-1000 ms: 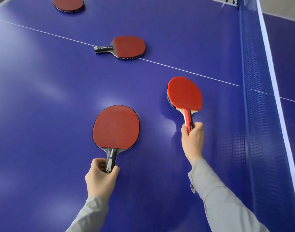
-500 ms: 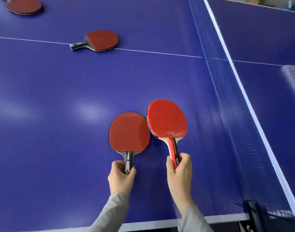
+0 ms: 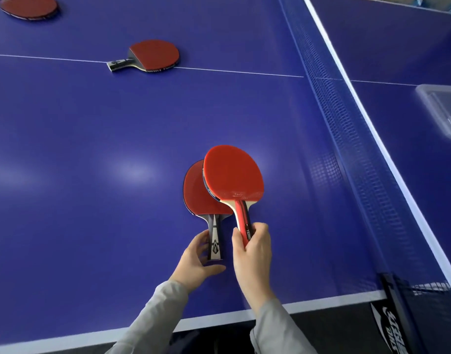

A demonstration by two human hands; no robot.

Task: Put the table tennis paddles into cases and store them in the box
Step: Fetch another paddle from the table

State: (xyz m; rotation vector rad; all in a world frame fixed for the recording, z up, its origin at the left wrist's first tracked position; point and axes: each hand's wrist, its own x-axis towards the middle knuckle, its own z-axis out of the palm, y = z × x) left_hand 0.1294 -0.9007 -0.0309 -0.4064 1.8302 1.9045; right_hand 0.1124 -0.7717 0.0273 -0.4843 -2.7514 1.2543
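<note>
Counted: 4 paddles, all red face up. 1 w/ red handle (image 3: pixel 233 175) at approx 5 o'clock, overlapping 1 w/ dark handle (image 3: pixel 197 192) just at its 9 o'clock side. 1 more paddle (image 3: pixel 155 56) at 11 o'clock on the white centre line. 4th paddle (image 3: pixel 28 7) far off at 10 o'clock, partly cut by frame edge. 2 hands: left (image 3: pixel 196 261), right (image 3: pixel 253 254), both at 6 o'clock. 1 clear plastic box (image 3: pixel 441 111) at 3 o'clock, beyond the net. 1 net (image 3: pixel 347 139). 1 blue table (image 3: pixel 91 175).
</note>
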